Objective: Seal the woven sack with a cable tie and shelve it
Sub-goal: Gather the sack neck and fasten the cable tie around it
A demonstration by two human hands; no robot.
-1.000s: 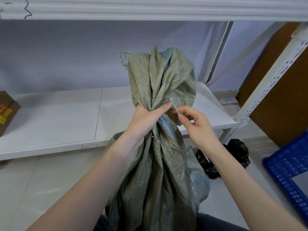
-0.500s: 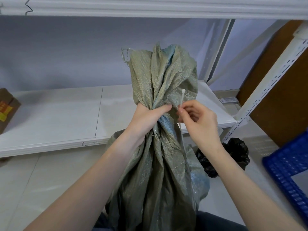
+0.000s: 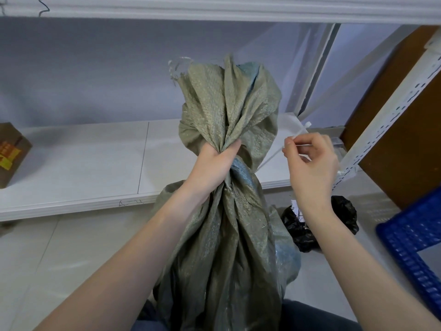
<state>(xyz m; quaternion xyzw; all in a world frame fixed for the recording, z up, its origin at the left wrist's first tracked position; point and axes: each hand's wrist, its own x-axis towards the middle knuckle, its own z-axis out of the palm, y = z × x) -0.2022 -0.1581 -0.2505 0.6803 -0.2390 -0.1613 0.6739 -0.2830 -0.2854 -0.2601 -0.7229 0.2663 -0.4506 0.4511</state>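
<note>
A grey-green woven sack (image 3: pixel 222 235) stands upright in front of me, its mouth bunched into a neck. My left hand (image 3: pixel 212 166) grips that neck, with the loose top fanning out above my fist. My right hand (image 3: pixel 310 163) is to the right of the sack, apart from it, and pinches a thin white cable tie (image 3: pixel 299 131) between thumb and fingers. The tie's head points up and to the right; its strap runs down left toward the sack neck. The white shelf (image 3: pixel 83 163) lies behind the sack.
A brown cardboard box (image 3: pixel 10 154) sits at the shelf's left end. A white perforated upright (image 3: pixel 391 111) rises at the right, with a brown panel behind it. A black plastic bag (image 3: pixel 310 225) lies on the floor and a blue crate (image 3: pixel 415 247) stands at the far right.
My right hand has moved right, away from the sack neck, drawing the cable tie out with it. My left hand keeps its grip on the neck.
</note>
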